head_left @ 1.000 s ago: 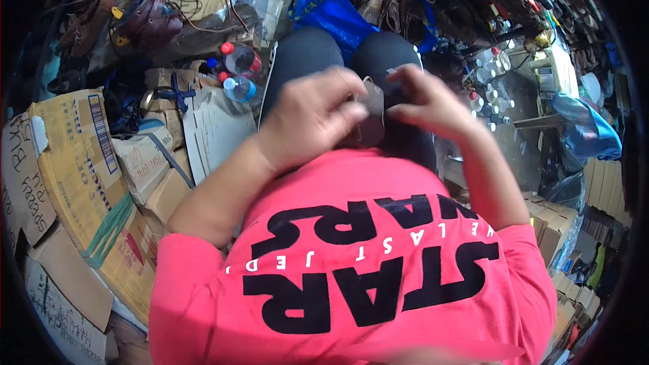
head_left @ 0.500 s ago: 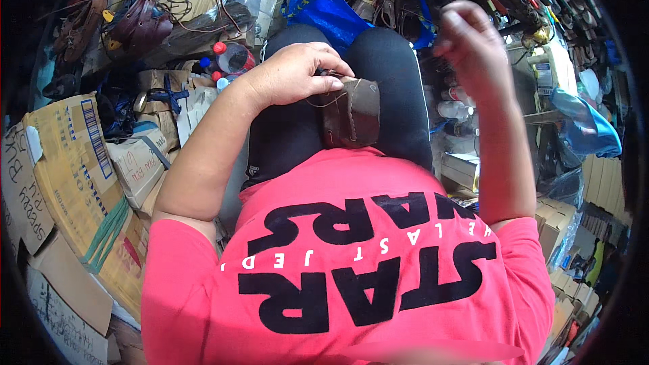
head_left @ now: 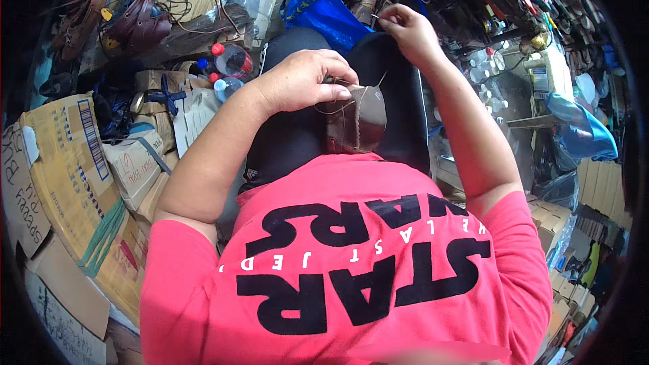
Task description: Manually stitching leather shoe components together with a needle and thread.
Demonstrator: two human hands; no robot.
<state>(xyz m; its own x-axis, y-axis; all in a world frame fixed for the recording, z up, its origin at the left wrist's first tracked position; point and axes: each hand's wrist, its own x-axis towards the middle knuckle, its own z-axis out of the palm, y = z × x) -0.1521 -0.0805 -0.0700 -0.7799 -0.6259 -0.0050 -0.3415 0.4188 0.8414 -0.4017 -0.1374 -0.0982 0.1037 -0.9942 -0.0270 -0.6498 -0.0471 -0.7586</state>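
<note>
A brown leather piece point(head_left: 368, 122) with a stitched seam, looking like a shoe upper, rests on my lap between the dark-trousered thighs. My left hand point(head_left: 311, 81) is closed on its far edge, thumb on top. Loose thread point(head_left: 324, 109) loops beside that thumb, and a short thin end sticks up from the leather's right corner. Farther off, above my right knee, my right hand point(head_left: 409, 32) is raised with thumb and fingertips pinched together. A tiny pale sliver shows at those fingertips, too small to name.
Beyond my knees stands a blue bag point(head_left: 314, 10) holding several brown leather pieces. Cardboard boxes point(head_left: 67, 162) crowd the left, near bottles with red and blue caps point(head_left: 230, 61). Leather straps point(head_left: 196, 0) lie at the far left. Clear bottles point(head_left: 487, 67) and a blue cloth point(head_left: 581, 125) are on the right.
My right hand has moved left and a little down, from the right side to above the right knee. The leather piece has shifted slightly right and toward me in my left hand.
</note>
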